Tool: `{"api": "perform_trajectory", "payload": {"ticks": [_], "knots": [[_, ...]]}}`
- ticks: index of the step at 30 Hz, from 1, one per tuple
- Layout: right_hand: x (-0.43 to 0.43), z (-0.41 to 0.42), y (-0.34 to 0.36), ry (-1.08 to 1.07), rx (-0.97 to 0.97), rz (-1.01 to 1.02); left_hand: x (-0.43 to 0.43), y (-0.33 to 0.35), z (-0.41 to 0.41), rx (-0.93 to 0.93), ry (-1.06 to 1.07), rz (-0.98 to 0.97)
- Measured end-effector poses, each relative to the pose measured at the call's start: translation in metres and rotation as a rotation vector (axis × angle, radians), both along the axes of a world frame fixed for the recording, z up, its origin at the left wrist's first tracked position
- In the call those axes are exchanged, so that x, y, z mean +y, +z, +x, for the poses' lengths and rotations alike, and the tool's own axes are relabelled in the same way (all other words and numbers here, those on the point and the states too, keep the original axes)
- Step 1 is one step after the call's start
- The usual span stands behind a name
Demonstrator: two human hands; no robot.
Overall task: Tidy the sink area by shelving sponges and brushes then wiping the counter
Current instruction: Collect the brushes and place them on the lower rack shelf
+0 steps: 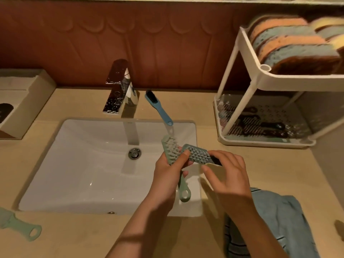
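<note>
A domestic washbasin corner.
A white basin (83, 164) is sunk into a beige table (186, 107), with a chrome tap (119, 90) at the table's back edge, a brown patterned wall (167, 43) behind, and a two-tier rack (242, 53) of sponges (290, 43) at its back right corner.

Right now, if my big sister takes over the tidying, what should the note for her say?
Left hand grips a green brush over the sink; right hand pinches a teal brush.
Done: sponges on the rack top shelf, some brushes below.
To do: shelve both held brushes, the blue brush by the tap and the mint brush at the front-left counter edge, then wipe with the cloth.
</note>
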State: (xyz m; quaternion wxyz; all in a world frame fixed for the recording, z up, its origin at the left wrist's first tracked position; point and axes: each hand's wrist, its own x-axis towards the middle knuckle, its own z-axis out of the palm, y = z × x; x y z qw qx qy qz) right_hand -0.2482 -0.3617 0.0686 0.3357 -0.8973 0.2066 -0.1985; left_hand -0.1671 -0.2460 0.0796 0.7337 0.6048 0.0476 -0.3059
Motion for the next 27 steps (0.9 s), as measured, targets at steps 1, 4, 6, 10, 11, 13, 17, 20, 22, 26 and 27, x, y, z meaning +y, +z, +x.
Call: {"api": "perform_trajectory", "payload": {"ticks": [1, 4, 6, 10, 11, 13, 17, 20, 22, 26, 27], "knots": [[-0.007, -0.003, -0.001, -0.004, -0.011, -0.010, -0.007, 0.000, -0.005, 0.009, -0.015, -0.007], [-0.022, -0.010, -0.003, -0.032, -0.041, -0.027, -0.025, -0.002, -0.016, 0.052, -0.054, -0.034], [-0.036, -0.016, -0.006, -0.067, -0.052, -0.040, -0.041, 0.001, -0.023, 0.093, -0.085, -0.074], [-0.056, -0.020, -0.004, -0.081, -0.076, 0.013, -0.063, 0.000, -0.024, 0.242, -0.087, -0.152], [-0.064, -0.021, -0.003, -0.105, -0.067, 0.039, -0.072, -0.001, -0.023, 0.305, -0.089, -0.162], [-0.080, -0.022, -0.002, -0.157, -0.036, 0.119, -0.086, 0.000, -0.018, 0.413, -0.061, -0.190], [-0.115, -0.013, -0.003, -0.262, -0.026, 0.192, -0.098, 0.001, -0.007, 0.486, 0.038, -0.217], [-0.151, 0.006, -0.009, -0.304, 0.022, 0.133, -0.101, 0.000, 0.006, 0.467, 0.042, -0.166], [-0.174, 0.019, -0.016, -0.332, 0.081, 0.079, -0.100, -0.002, 0.012, 0.462, 0.047, -0.151], [-0.213, 0.039, -0.029, -0.381, 0.216, -0.015, -0.099, -0.010, 0.024, 0.546, 0.113, -0.220], [-0.222, 0.044, -0.029, -0.384, 0.227, -0.032, -0.100, -0.013, 0.027, 0.571, 0.126, -0.238]]}}
